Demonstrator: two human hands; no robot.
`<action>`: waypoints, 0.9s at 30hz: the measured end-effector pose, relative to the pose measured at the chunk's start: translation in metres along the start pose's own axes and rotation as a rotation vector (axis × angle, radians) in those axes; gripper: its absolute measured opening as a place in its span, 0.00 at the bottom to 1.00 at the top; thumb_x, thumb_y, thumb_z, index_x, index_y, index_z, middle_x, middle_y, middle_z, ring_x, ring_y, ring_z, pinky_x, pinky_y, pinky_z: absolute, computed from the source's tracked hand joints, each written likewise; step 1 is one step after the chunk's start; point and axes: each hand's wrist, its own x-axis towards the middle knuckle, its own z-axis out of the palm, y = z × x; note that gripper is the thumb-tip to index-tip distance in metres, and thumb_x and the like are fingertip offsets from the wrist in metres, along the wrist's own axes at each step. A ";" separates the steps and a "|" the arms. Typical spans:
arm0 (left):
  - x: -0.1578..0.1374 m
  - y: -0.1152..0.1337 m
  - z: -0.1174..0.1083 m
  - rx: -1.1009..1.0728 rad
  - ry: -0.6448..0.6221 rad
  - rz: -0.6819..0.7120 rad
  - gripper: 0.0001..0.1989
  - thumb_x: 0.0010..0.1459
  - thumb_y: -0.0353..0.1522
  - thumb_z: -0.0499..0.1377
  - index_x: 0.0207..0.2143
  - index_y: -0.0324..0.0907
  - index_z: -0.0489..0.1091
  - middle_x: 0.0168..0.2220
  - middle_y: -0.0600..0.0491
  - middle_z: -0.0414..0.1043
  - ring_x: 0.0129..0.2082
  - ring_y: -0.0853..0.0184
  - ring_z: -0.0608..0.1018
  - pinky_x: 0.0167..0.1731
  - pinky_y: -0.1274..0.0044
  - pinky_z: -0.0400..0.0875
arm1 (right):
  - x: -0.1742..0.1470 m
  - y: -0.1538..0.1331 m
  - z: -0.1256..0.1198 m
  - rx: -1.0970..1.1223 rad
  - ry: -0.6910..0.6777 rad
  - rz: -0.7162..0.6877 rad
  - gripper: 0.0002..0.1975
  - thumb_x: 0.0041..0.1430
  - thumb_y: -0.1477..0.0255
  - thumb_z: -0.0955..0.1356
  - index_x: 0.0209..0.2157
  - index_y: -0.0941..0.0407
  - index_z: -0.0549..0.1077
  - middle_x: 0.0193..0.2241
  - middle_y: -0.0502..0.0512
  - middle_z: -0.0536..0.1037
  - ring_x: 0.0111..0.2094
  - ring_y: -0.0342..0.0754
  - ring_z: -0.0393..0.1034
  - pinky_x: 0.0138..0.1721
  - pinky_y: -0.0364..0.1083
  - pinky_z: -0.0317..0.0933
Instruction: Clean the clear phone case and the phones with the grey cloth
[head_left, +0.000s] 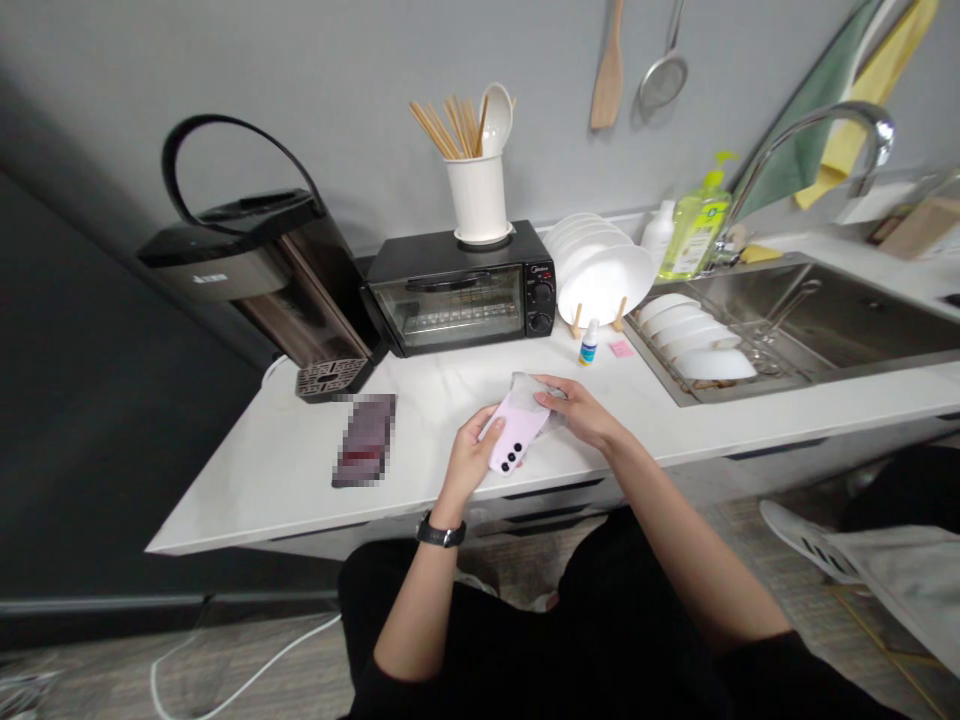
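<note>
My left hand (472, 450) grips a light purple phone (517, 428) by its lower left side, with the thumb on its back. Dark round camera lenses show at the phone's near end. My right hand (577, 408) is closed on a thin grey cloth (530, 388), which lies against the phone's far end. Both hands are just above the front part of the white counter (270, 480). Beyond them stands a small spray bottle (589, 343) with a blue and yellow label, and beside it lies a small pink packet (621, 348).
A pixelated dark flat item (365, 440) lies to the left. Behind are a water dispenser (262, 280), a toaster oven (461, 300) bearing a utensil holder (478, 195), and racked plates (607, 280). At right, bowls (712, 362) sit in the sink (862, 320). Another person's shoe (810, 540) shows lower right.
</note>
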 end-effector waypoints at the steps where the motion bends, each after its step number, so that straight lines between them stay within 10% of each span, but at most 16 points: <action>1: 0.001 0.000 0.000 0.005 0.006 0.004 0.31 0.58 0.50 0.67 0.55 0.40 0.72 0.34 0.50 0.82 0.22 0.64 0.80 0.21 0.74 0.78 | 0.000 0.000 -0.002 0.046 0.004 0.021 0.29 0.48 0.45 0.76 0.35 0.57 0.79 0.30 0.54 0.81 0.30 0.49 0.73 0.32 0.45 0.67; 9: 0.014 -0.014 -0.005 -0.067 0.140 0.041 0.27 0.51 0.46 0.73 0.47 0.36 0.78 0.41 0.46 0.83 0.32 0.63 0.82 0.32 0.73 0.80 | 0.010 0.012 0.014 0.099 0.295 -0.042 0.28 0.56 0.44 0.71 0.38 0.56 0.78 0.29 0.52 0.78 0.28 0.46 0.69 0.28 0.43 0.62; 14: 0.017 -0.019 -0.007 0.032 0.399 0.137 0.26 0.52 0.48 0.72 0.42 0.36 0.80 0.39 0.46 0.84 0.36 0.62 0.82 0.38 0.72 0.78 | 0.009 0.004 -0.005 0.071 0.144 -0.059 0.25 0.47 0.48 0.78 0.36 0.55 0.79 0.33 0.52 0.80 0.35 0.49 0.73 0.37 0.45 0.67; 17: 0.018 -0.016 -0.002 0.113 0.384 0.148 0.25 0.53 0.49 0.71 0.40 0.36 0.81 0.37 0.47 0.84 0.36 0.62 0.82 0.38 0.73 0.77 | 0.009 -0.001 -0.017 -0.008 0.172 -0.036 0.25 0.46 0.48 0.79 0.21 0.55 0.73 0.19 0.47 0.70 0.27 0.47 0.68 0.30 0.44 0.62; 23: 0.025 -0.015 0.013 0.028 0.438 0.182 0.27 0.56 0.50 0.69 0.45 0.35 0.80 0.43 0.45 0.84 0.38 0.62 0.83 0.41 0.73 0.76 | 0.002 0.013 0.011 0.222 0.261 -0.035 0.31 0.54 0.38 0.70 0.38 0.54 0.77 0.29 0.53 0.80 0.29 0.49 0.72 0.30 0.46 0.66; 27: 0.024 -0.018 0.012 0.006 0.372 0.155 0.28 0.55 0.49 0.70 0.45 0.35 0.81 0.44 0.44 0.84 0.40 0.61 0.83 0.43 0.73 0.76 | 0.002 0.021 0.005 0.270 0.288 -0.014 0.27 0.50 0.45 0.77 0.24 0.55 0.74 0.19 0.47 0.73 0.23 0.44 0.66 0.26 0.43 0.61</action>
